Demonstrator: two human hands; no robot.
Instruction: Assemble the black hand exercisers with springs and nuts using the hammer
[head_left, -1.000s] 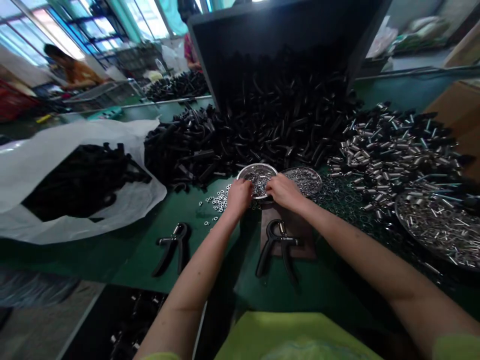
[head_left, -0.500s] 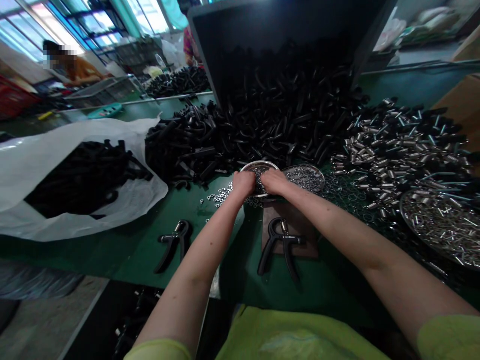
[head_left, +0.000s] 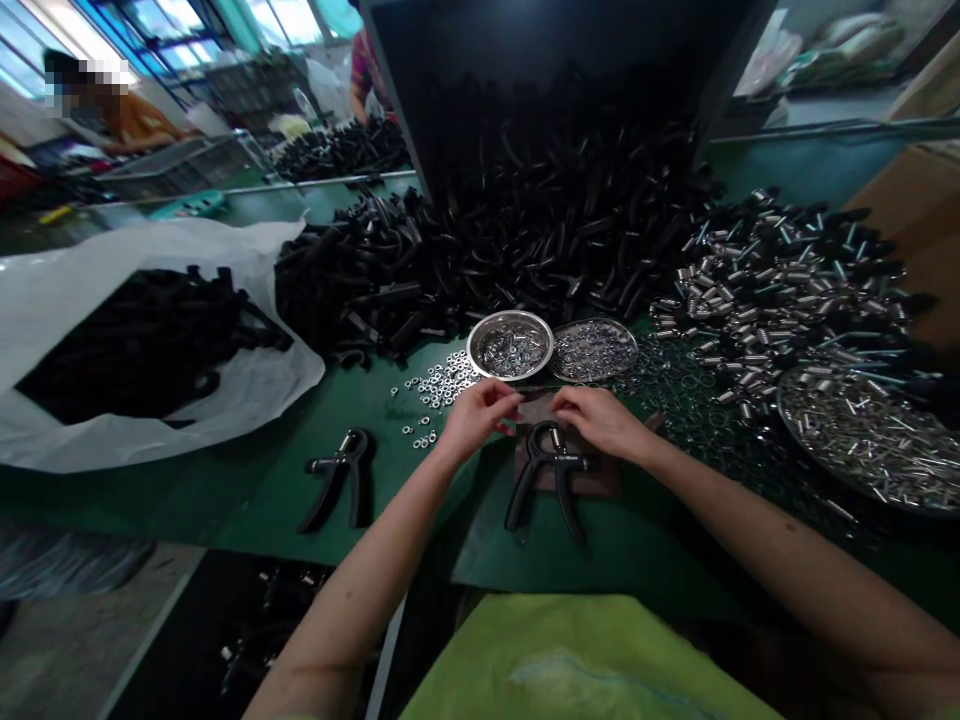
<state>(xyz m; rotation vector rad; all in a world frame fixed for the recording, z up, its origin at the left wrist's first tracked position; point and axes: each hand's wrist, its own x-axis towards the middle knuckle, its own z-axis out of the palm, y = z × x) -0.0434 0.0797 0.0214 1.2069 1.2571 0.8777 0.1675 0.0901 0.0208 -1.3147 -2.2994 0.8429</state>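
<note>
A green tabletop is filling most of the view. Beyond it, a person in an orange top and a person in a patterned reddish top are showing, the second partly blocked by a big dark bin that is tilting forward. From its mouth a pile of curved black plastic handles is spreading. On the left a white plastic bag is gaping around more black parts; on the right, springs with black ends are heaping before a brown cardboard box. Nearer, a wide round tray is holding silver pins.

The left hand and right hand are hovering close together, fingertips pinched; whether either is gripping a small part, I cannot tell. Just behind them, a round silver metal bowl and a shallow oval tray are standing edge to edge, both holding small metal pieces.

One A-shaped black hand grip is lying partly on a flat brown board, its pale lettering staying too small to read; a second black grip is lying farther left. Loose silver nuts are scattering beside the bowl.
</note>
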